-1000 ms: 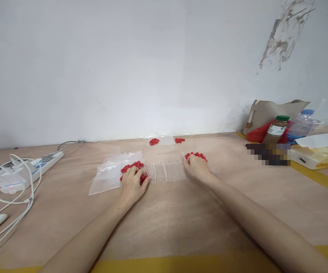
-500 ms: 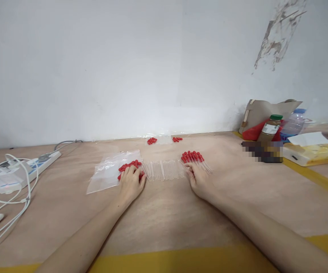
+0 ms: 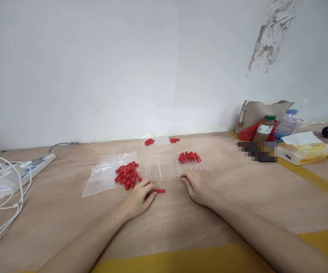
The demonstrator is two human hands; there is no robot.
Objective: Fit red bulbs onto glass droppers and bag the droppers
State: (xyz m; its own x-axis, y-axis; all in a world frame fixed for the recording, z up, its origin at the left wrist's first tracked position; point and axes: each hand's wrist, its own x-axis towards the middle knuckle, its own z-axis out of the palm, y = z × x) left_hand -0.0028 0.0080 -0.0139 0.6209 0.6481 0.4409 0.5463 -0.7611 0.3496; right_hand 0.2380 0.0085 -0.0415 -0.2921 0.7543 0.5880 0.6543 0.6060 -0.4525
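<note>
Red bulb (image 3: 160, 191), small and rubbery-looking, sticks out of the left hand (image 3: 139, 197), whose thumb and fingers are drawn narrow on it, just in front of the row of clear tubes (image 3: 158, 170) laid side by side on the desk (image 3: 164, 227). The right hand (image 3: 196, 189), at the row's right end, has its fingertips pinched on one clear tube (image 3: 176, 175). Left of the row, a heap of loose red bulbs (image 3: 128, 175) lies partly on a clear plastic bag (image 3: 98, 178); behind the row's right end, tubes with red bulbs fitted (image 3: 191, 157) fan out. Such slim tubes could roll out of line if a knuckle brushed the row, and the left wrist, close to the heap, could scatter it; a loose pinch might let the bulb twist or drop, and too hard a squeeze on the tube could bend or crack it. Well to the right of the row, a green-lidded bottle (image 3: 264, 129) bears a white label too small to read, and a blue-capped bottle (image 3: 285, 125) shows big blue lettering, partly hidden, that I cannot make out surely. No brand is legible.
</note>
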